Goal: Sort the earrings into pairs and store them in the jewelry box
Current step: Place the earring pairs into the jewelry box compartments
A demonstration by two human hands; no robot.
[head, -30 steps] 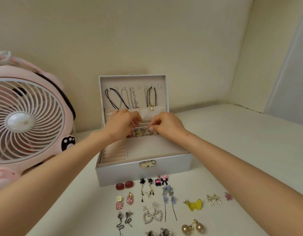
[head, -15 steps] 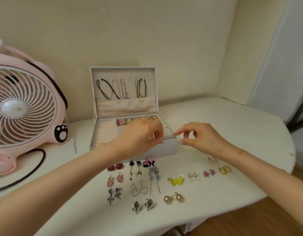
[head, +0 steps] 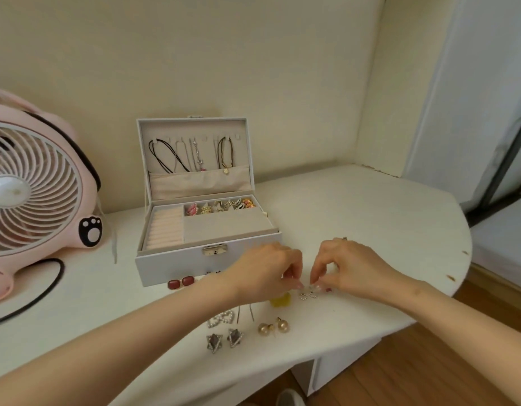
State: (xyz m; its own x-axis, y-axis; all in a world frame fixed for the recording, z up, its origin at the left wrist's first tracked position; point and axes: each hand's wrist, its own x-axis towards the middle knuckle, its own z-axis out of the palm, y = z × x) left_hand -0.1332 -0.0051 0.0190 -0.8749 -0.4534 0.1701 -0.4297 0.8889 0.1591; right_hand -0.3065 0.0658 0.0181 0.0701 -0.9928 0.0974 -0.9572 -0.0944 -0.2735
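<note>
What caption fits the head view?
Left hand and right hand pinch a sparkly earring pair near the open jewelry box.

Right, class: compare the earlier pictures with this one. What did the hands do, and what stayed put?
Both hands left the jewelry box and came down to the table in front of it. The left hand and right hand now each pinch one of the sparkly earrings there. The box stays open, its stored earrings and the fan unmoved.
</note>
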